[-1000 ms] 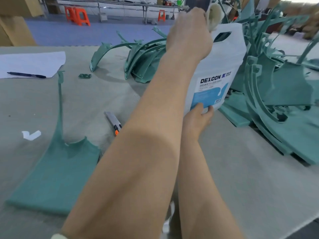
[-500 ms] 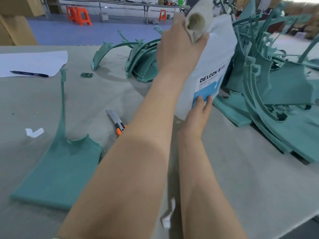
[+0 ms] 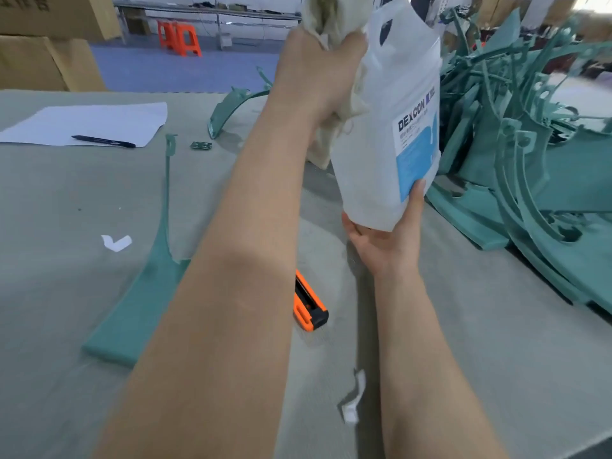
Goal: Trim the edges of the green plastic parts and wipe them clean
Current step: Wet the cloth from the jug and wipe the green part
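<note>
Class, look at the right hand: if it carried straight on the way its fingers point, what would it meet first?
The white jug: the right hand cups its bottom corner, one fingertip on the blue label; nothing lies between.

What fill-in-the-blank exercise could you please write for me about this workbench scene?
1. The label on the white jug reads ____.
2. The left hand grips a ____ at the jug's top, while the right hand supports its base.
3. The pen lies on a sheet of ____.
4. The utility knife is black and ____.
Missing words: DEXCON; cloth; paper; orange.
</note>
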Motion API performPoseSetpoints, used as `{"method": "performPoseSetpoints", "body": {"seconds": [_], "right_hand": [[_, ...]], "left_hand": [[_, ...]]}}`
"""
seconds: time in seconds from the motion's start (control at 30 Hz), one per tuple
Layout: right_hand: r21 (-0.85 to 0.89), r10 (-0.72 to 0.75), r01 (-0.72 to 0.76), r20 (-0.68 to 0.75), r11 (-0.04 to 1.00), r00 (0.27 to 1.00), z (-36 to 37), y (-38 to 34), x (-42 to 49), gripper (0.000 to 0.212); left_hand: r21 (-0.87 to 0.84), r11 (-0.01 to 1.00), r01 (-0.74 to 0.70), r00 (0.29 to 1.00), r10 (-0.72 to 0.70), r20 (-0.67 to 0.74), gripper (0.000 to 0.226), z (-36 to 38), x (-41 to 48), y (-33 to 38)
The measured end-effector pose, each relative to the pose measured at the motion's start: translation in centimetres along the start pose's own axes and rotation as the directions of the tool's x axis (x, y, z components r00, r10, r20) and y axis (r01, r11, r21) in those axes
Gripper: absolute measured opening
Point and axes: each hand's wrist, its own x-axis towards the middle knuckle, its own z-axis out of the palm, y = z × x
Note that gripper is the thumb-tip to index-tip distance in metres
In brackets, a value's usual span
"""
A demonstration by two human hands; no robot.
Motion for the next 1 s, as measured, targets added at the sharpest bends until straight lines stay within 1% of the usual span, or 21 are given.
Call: {"method": "performPoseSetpoints", "body": {"seconds": [0.1, 0.17, 0.27, 0.4, 0.5, 0.53, 0.6, 0.7, 0.83, 0.93, 1.0], "right_hand": [[-0.021, 0.022, -0.023, -0.024, 1.0, 0.999, 0.0, 0.2, 0.0, 0.05], [-0.021, 0.032, -0.033, -0.021, 0.999, 0.999, 0.1, 0.4, 0.1, 0.051], [-0.012, 0.012, -0.012, -0.014, 1.0, 1.0, 0.1, 0.4, 0.2, 0.049], [-0.015, 0.013, -0.013, -0.027, 1.0, 1.0, -0.1, 0.2, 0.5, 0.045], [-0.047, 0.018, -0.018, -0.011, 0.999, 1.0, -0.1, 0.1, 0.4, 0.045], [-0.069, 0.019, -0.018, 0.007, 0.997, 1.0, -0.1, 0.1, 0.4, 0.046], [-0.099, 0.024, -0.021, 0.035, 0.995, 0.999, 0.0, 0.1, 0.4, 0.047], [-0.108, 0.032, -0.028, 0.035, 0.994, 0.999, 0.1, 0.2, 0.3, 0.049], [-0.129, 0.031, -0.026, 0.033, 0.991, 0.999, 0.2, 0.2, 0.3, 0.051], [-0.14, 0.037, -0.031, 0.037, 0.99, 0.999, 0.1, 0.1, 0.5, 0.05], [-0.128, 0.048, -0.045, 0.027, 0.991, 0.998, 0.1, 0.0, 0.6, 0.047]], "left_hand": [[0.029, 1.0, -0.001, 0.999, 0.002, -0.034, 0.003, -0.6, -0.4, -0.4], [0.068, 0.998, -0.011, 0.994, 0.018, -0.109, 0.014, -0.7, -0.4, -0.8], [0.032, 0.999, 0.02, 0.979, -0.013, -0.202, 0.019, -1.1, -0.3, -1.3], [-0.015, 0.998, 0.062, 0.98, -0.064, -0.187, 0.034, -1.4, 0.2, -1.5], [-0.104, 0.994, 0.022, 0.977, -0.043, -0.21, 0.029, -1.2, 0.3, -1.8], [-0.091, 0.996, 0.008, 0.975, -0.029, -0.221, 0.028, -1.1, 0.3, -1.8], [0.004, 1.0, -0.007, 0.975, 0.008, -0.222, 0.029, -1.2, 0.4, -1.9], [0.135, 0.991, -0.002, 0.969, 0.035, -0.245, 0.023, -1.5, 0.8, -2.0], [0.166, 0.986, -0.011, 0.935, 0.069, -0.347, 0.028, -1.6, 0.7, -2.3], [0.147, 0.988, 0.049, 0.938, 0.005, -0.346, 0.021, -1.8, 0.4, -2.1], [0.037, 0.995, 0.088, 0.955, -0.074, -0.289, 0.023, -2.1, 0.4, -1.8]]}}
